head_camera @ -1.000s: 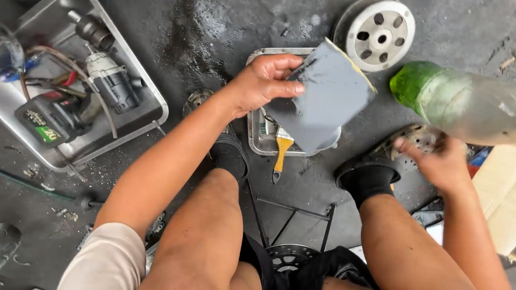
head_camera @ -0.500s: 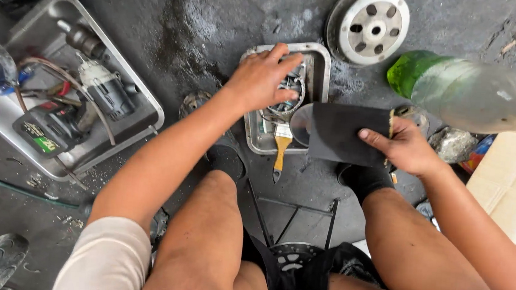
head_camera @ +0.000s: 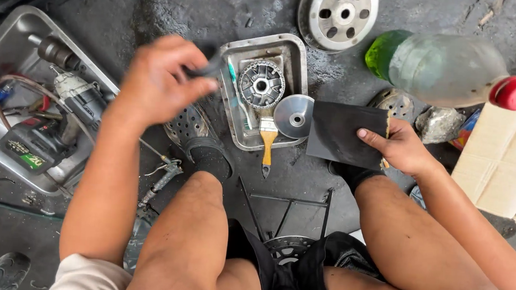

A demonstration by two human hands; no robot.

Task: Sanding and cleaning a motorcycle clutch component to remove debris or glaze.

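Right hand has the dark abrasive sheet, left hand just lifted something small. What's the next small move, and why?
Probably bring the left hand, pinching a small dark blurred piece, over to the sheet in the right hand: the two are apart, and the sheet is held flat and free.

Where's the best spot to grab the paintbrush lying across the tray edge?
Take the paintbrush by its orange handle, coming from above on the near side. The handle sticks out past the metal tray's rim toward the person, lying bare on the floor, while the bristle end sits inside among the parts, probably harder to pinch.
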